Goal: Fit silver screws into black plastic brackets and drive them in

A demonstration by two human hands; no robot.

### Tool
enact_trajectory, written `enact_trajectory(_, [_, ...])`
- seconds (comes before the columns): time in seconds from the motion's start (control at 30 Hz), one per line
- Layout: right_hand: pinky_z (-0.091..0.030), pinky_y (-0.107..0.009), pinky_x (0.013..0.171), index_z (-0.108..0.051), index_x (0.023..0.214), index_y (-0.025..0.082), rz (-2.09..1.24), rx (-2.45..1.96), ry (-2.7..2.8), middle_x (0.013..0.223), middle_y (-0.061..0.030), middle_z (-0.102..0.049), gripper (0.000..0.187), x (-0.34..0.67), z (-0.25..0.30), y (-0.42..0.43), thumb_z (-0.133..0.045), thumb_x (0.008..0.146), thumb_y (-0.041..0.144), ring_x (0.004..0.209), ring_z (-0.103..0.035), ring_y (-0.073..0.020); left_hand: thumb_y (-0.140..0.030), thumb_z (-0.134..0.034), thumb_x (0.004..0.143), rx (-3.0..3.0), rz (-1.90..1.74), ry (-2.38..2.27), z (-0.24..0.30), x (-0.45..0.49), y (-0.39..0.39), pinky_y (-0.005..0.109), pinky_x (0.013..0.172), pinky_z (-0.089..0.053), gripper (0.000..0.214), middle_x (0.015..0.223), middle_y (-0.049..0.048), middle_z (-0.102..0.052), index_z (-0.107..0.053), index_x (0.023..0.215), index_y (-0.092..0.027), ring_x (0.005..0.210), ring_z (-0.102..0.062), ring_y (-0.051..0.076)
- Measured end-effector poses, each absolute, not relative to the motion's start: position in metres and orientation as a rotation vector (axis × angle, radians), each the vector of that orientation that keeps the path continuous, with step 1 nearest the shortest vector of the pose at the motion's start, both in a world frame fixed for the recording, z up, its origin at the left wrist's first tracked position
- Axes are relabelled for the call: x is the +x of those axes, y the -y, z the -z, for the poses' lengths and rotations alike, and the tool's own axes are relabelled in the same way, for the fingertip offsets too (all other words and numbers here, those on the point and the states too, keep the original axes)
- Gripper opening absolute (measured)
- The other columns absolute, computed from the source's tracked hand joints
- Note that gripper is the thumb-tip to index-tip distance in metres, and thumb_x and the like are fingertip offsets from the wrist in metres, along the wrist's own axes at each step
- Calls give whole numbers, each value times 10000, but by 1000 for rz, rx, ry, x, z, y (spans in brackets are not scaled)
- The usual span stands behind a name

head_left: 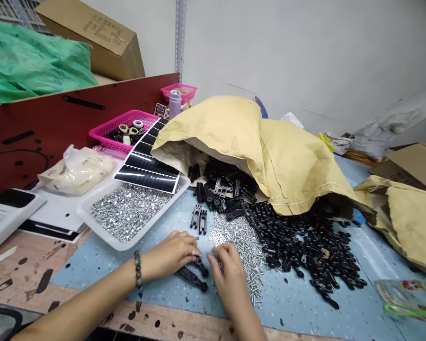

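My left hand [170, 255] rests on the blue mat, its fingertips just above a black plastic link [191, 278] and close to a second one [201, 266]. My right hand [230, 279] is bent down at the edge of a spread of silver screws [239, 246], and its fingertips hide whatever they touch. A large heap of black plastic parts [298, 241] lies to the right of the screws. Two more black links [198, 219] lie just beyond my hands.
A white tray of silver nuts [128, 213] stands left of my hands, with black strips [147, 161] on its far rim. A torn yellow paper sack [255, 151] spills black parts. Beyond stand pink baskets [124, 130], a lilac bottle [175, 104], and a red board [57, 128].
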State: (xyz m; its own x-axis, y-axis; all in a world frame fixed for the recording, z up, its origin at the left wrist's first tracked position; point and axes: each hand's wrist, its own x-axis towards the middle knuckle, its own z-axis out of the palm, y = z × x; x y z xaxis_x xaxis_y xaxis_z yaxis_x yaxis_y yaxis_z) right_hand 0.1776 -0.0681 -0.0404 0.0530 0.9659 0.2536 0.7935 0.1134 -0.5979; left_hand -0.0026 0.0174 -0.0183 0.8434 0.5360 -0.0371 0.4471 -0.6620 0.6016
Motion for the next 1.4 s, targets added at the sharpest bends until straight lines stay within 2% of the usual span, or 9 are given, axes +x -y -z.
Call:
enact_trajectory(0.17, [-467, -426, 796, -566, 1041, 174, -146, -1824, 1786, 948, -100, -641, 225, 170, 41, 11, -584, 819, 205, 919, -578, -285, -242, -533, 906, 2350, -294, -844, 12, -13, -8, 389, 894, -429, 207, 999, 20, -645, -618, 1093, -267, 960, -577, 220])
enact_trajectory(0.33, [-472, -385, 813, -546, 1008, 176, -97, -1725, 1799, 940, -83, -632, 246, 177, 40, 19, -474, 798, 71, 905, -584, -237, -188, -440, 915, 2438, -553, -984, 2, 2, -25, 433, 976, -396, 415, 1264, 86, -536, -415, 1327, -234, 1160, -483, 250])
enact_trajectory(0.43, [-459, -343, 881, -535, 1069, 193, -146, -1535, 1914, 1027, -77, -623, 275, 196, 32, 32, -408, 850, 86, 987, -578, -202, -127, -487, 831, 2514, -404, -935, 2, 26, -39, 487, 964, -366, 388, 1124, 102, -606, -520, 1212, -188, 1100, -510, 291])
enact_trajectory(0.57, [-463, -343, 861, -563, 1098, 180, -60, -1918, 1580, 1091, -120, -583, 250, 251, 23, 21, -436, 883, 167, 978, -573, -218, -162, -468, 812, 2426, -325, -961, 4, 44, -44, 401, 760, -444, 141, 920, 88, -606, -577, 901, -173, 849, -569, 258])
enact_trajectory(0.77, [-446, -371, 810, -667, 765, 192, -67, -2037, 1448, 822, -86, -586, 145, 297, 24, 7, -561, 764, 93, 880, -561, -254, -303, -372, 929, 2215, -342, -976, -4, 39, -39, 309, 692, -459, 193, 898, 47, -618, -466, 1069, -209, 791, -603, 202])
enact_trajectory(0.9, [-492, -307, 724, -667, 991, 187, -205, -1903, 1480, 881, -65, -596, 213, 264, 20, 22, -490, 885, 244, 811, -585, -196, -345, -353, 948, 2146, -375, -914, -7, 47, -36, 336, 774, -467, 201, 946, 52, -614, -501, 955, -208, 863, -589, 206])
enact_trajectory(1.03, [-511, -277, 670, -549, 1218, 228, -632, -1531, 1472, 931, -38, -618, 322, 224, 18, 33, -447, 918, 281, 767, -606, -157, -289, -409, 927, 2131, -394, -796, -5, 53, -30, 339, 813, -460, 142, 990, 34, -630, -526, 967, -218, 900, -590, 204])
enact_trajectory(1.17, [-505, -295, 704, -580, 997, 206, -912, -1278, 1185, 876, -27, -620, 174, 208, 16, 32, -580, 845, 290, 784, -605, -166, -282, -368, 947, 2106, -421, -836, -8, 44, -23, 352, 777, -463, 164, 979, 43, -621, -494, 1027, -212, 887, -591, 213])
enact_trajectory(1.4, [-402, -238, 632, -512, 788, 200, -799, -1284, 1079, 698, 42, -496, 187, 189, 8, 34, -667, 792, 306, 665, -475, -119, -376, -443, 935, 2202, -509, -848, -20, 33, -19, 336, 680, -431, 199, 856, 38, -603, -518, 954, -193, 759, -566, 206])
